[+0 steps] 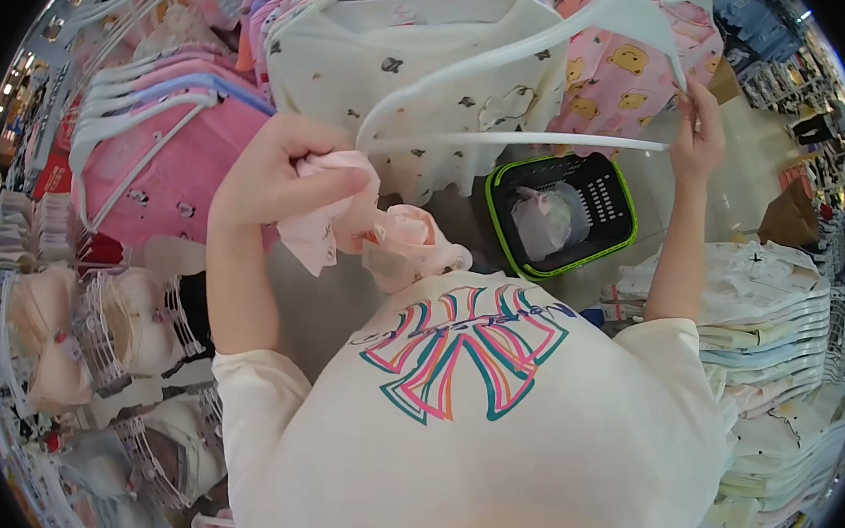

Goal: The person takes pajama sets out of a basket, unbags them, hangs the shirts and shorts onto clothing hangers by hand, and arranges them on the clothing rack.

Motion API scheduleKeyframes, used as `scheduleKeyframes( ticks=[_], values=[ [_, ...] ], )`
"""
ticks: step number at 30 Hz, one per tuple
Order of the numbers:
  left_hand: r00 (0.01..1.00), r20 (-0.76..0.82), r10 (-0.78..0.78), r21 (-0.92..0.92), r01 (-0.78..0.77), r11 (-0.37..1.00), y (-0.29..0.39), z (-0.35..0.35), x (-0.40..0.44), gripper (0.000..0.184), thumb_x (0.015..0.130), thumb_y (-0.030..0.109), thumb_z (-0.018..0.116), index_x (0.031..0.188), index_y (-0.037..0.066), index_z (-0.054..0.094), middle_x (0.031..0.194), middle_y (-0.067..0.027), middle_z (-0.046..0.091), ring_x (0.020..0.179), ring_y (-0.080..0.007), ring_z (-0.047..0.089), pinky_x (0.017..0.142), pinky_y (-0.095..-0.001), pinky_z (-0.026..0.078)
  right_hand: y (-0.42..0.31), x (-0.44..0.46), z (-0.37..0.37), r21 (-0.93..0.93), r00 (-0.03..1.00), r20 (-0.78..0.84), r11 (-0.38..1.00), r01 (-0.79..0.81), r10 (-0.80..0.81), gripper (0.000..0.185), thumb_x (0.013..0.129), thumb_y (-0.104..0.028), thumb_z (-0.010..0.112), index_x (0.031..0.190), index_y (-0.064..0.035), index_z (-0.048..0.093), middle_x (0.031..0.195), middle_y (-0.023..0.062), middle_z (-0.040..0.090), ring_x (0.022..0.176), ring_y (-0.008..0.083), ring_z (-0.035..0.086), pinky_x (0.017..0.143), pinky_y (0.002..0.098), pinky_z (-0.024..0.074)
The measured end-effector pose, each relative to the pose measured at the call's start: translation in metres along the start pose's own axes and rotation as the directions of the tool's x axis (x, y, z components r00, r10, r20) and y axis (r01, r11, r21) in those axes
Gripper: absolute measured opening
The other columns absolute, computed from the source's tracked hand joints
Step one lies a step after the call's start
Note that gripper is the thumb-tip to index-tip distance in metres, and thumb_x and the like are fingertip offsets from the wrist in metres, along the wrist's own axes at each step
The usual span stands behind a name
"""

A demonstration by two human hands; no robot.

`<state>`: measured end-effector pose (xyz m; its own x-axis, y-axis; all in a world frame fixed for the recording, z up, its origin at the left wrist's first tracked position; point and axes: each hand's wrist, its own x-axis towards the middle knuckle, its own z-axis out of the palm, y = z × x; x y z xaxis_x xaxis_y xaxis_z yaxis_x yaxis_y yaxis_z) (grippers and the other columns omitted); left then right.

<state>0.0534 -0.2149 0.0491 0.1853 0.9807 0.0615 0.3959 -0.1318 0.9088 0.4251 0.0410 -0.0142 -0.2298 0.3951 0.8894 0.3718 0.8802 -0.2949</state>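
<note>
A large white plastic hanger (518, 53) is held up in front of me. Near its right end, my right hand (699, 132) is closed with the fingers around the hanger. My left hand (286, 169) grips a bunched pale pink garment (333, 202) at the hanger's left end; whether the fingers also hold the hanger is hidden. Part of the pink cloth hangs down in a crumpled roll towards my chest. Behind the hanger, a cream top with small dark prints (408, 74) hangs on the rack.
A black basket with a green rim (496, 215) stands on the floor, a plastic-wrapped item (542, 224) inside. Pink clothes (167, 169) hang at the left, above racks of bras (140, 321). Pale folded-looking clothes on hangers (765, 331) crowd the right. A bear-print pink garment (616, 76) hangs ahead.
</note>
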Motion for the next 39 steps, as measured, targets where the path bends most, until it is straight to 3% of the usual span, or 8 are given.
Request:
scheduleKeyframes(
  ticks=[3, 15, 21, 25, 28, 32, 35, 39],
  values=[
    [0.977, 0.151, -0.152, 0.197, 0.121, 0.973, 0.034, -0.009, 0.002, 0.019, 0.076, 0.018, 0.066, 0.074, 0.000, 0.059, 0.061, -0.0009, 0.052, 0.058, -0.0077, 0.048, 0.053, -0.0229, 0.039, -0.009, -0.002, 0.018, 0.101, 0.999, 0.025, 0.995, 0.020, -0.023, 0.024, 0.084, 0.003, 0.055, 0.106, -0.0009, 0.060, 0.096, 0.0079, 0.063, 0.086, 0.0124, 0.057, 0.074, 0.0236, 0.0455],
    [0.864, 0.049, 0.501, 0.243, -0.497, 0.833, 0.027, 0.008, 0.032, 0.014, 0.083, 0.014, 0.061, 0.086, 0.003, 0.053, 0.086, -0.0034, 0.047, 0.084, -0.0108, 0.045, 0.076, -0.0255, 0.036, -0.062, -0.004, 0.065, 0.116, 0.986, -0.056, 0.980, 0.162, -0.156, 0.024, 0.083, 0.005, 0.054, 0.107, 0.0022, 0.058, 0.098, 0.0087, 0.064, 0.090, 0.0160, 0.059, 0.077, 0.0263, 0.0459],
    [0.908, -0.146, 0.392, 0.281, -0.341, 0.897, 0.024, 0.025, 0.024, 0.016, 0.088, 0.007, 0.054, 0.103, 0.003, 0.050, 0.090, -0.0037, 0.054, 0.082, -0.0082, 0.048, 0.073, -0.0223, 0.038, -0.095, 0.008, 0.084, 0.123, 0.957, 0.072, 0.955, 0.271, -0.281, 0.031, 0.076, 0.009, 0.056, 0.105, -0.0006, 0.060, 0.099, 0.0098, 0.063, 0.084, 0.0250, 0.059, 0.073, 0.0291, 0.0460],
    [0.957, -0.236, 0.167, 0.070, -0.155, 0.985, 0.026, 0.030, 0.014, 0.032, 0.088, 0.005, 0.053, 0.119, 0.002, 0.045, 0.094, -0.0069, 0.060, 0.076, -0.0052, 0.051, 0.066, -0.0176, 0.039, -0.126, -0.021, 0.093, -0.061, 0.918, -0.209, 0.942, 0.331, -0.336, 0.022, 0.072, -0.001, 0.062, 0.094, -0.0048, 0.061, 0.091, 0.0073, 0.060, 0.081, 0.0265, 0.057, 0.073, 0.0369, 0.0436],
    [0.944, -0.278, 0.179, 0.061, -0.168, 0.984, 0.025, 0.029, 0.011, 0.037, 0.087, 0.007, 0.056, 0.122, 0.002, 0.045, 0.089, -0.0072, 0.062, 0.072, -0.0049, 0.052, 0.062, -0.0178, 0.040, -0.152, -0.058, 0.106, 0.460, 0.596, -0.168, 0.473, 0.752, -0.785, 0.020, 0.072, -0.008, 0.061, 0.092, -0.0089, 0.060, 0.092, 0.0076, 0.061, 0.087, 0.0246, 0.061, 0.076, 0.0364, 0.0511],
    [0.911, -0.335, 0.241, 0.063, -0.233, 0.970, 0.021, 0.028, 0.004, 0.035, 0.085, 0.009, 0.060, 0.118, 0.003, 0.048, 0.080, -0.0052, 0.064, 0.066, -0.0052, 0.050, 0.059, -0.0194, 0.039, -0.120, -0.114, 0.154, 0.493, 0.875, 0.444, 0.868, -0.056, -0.195, 0.026, 0.074, -0.009, 0.062, 0.100, -0.0059, 0.060, 0.097, 0.0084, 0.062, 0.084, 0.0212, 0.060, 0.072, 0.0322, 0.0508],
    [0.932, -0.270, 0.242, 0.042, -0.240, 0.970, 0.027, 0.030, -0.006, 0.033, 0.085, 0.007, 0.058, 0.117, 0.002, 0.049, 0.080, -0.0037, 0.064, 0.066, -0.0043, 0.049, 0.059, -0.0186, 0.038, -0.138, -0.101, 0.208, 0.248, 0.527, 0.791, 0.624, -0.741, 0.311, 0.031, 0.077, -0.015, 0.063, 0.107, -0.0063, 0.060, 0.097, 0.0063, 0.063, 0.078, 0.0169, 0.060, 0.068, 0.0273, 0.0494],
    [0.940, -0.210, 0.268, 0.105, -0.250, 0.962, 0.029, 0.028, -0.014, 0.034, 0.085, 0.003, 0.055, 0.118, 0.002, 0.048, 0.081, -0.0027, 0.064, 0.066, -0.0031, 0.050, 0.060, -0.0182, 0.039, -0.112, -0.152, 0.273, 0.189, 0.239, 0.970, 0.719, -0.669, -0.033, 0.035, 0.079, -0.022, 0.064, 0.112, -0.0096, 0.060, 0.095, 0.0026, 0.063, 0.073, 0.0132, 0.058, 0.066, 0.0238, 0.0474]
  ],
)
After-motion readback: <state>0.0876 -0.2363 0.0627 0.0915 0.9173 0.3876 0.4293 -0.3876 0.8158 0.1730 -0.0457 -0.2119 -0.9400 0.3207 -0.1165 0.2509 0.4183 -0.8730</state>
